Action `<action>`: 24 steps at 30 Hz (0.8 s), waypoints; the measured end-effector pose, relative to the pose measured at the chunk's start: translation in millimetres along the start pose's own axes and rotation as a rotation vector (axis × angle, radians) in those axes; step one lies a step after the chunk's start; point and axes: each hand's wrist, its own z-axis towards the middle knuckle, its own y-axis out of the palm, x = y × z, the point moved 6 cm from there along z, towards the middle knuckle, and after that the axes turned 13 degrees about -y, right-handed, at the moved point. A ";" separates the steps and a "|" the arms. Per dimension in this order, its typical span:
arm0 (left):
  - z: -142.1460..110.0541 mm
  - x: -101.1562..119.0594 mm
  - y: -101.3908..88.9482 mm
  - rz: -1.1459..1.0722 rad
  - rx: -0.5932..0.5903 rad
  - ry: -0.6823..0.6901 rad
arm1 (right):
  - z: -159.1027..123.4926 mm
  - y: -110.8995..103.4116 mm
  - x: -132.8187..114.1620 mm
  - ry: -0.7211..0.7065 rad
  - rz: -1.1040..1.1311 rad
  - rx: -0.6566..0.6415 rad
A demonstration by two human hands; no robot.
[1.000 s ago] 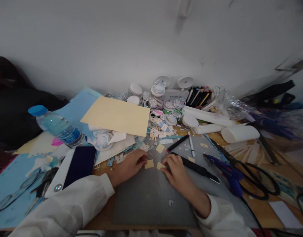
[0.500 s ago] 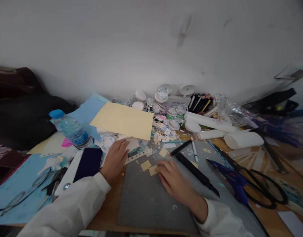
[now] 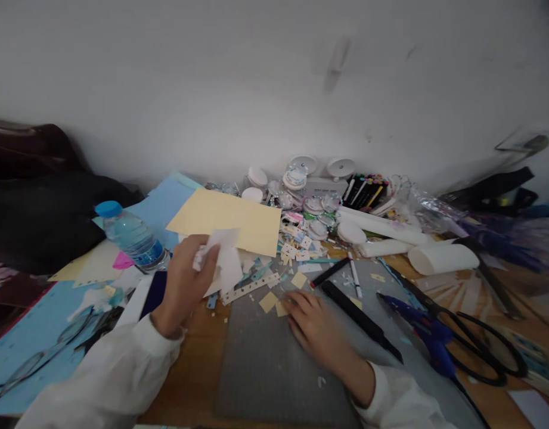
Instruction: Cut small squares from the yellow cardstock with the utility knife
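Note:
My left hand [image 3: 185, 286] is raised above the desk, its thumb and fingers closed on a thin piece of white paper [image 3: 227, 262]. That paper hangs upright in front of a large yellow sheet [image 3: 236, 217]. On the grey cutting mat [image 3: 269, 369] lies my right hand [image 3: 316, 330], palm down with loosely stretched fingers. Its fingertips touch a small yellow paper square [image 3: 281, 308], partly covered by them. Another yellow square [image 3: 268, 302] is just to the left. A punched strip of paper [image 3: 250, 288] lies behind the mat's left edge.
On the left stand a water bottle [image 3: 131, 235] and a phone [image 3: 153, 292], with glasses [image 3: 55, 348] nearer. A black cutter-like tool [image 3: 359, 316], a blue glue gun [image 3: 430, 336] and large scissors [image 3: 475, 345] lie right. Small cut pieces [image 3: 296, 244] and markers [image 3: 366, 189] crowd the back.
My left hand has lifted from the paper scraps and moved left, now holding up the white paper. My right hand stays nearly in place at the yellow square.

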 end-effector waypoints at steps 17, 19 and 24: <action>-114.8 -22.0 32.9 -0.891 -0.527 -1.024 | 2.5 -31.7 -34.8 0.188 0.930 0.230; -123.8 -36.0 34.6 -0.728 -0.543 -0.960 | 0.8 -23.8 -40.9 0.229 0.919 0.145; -101.2 -65.9 -2.8 -0.090 -0.289 -0.406 | -25.0 1.5 -38.7 0.262 0.789 0.015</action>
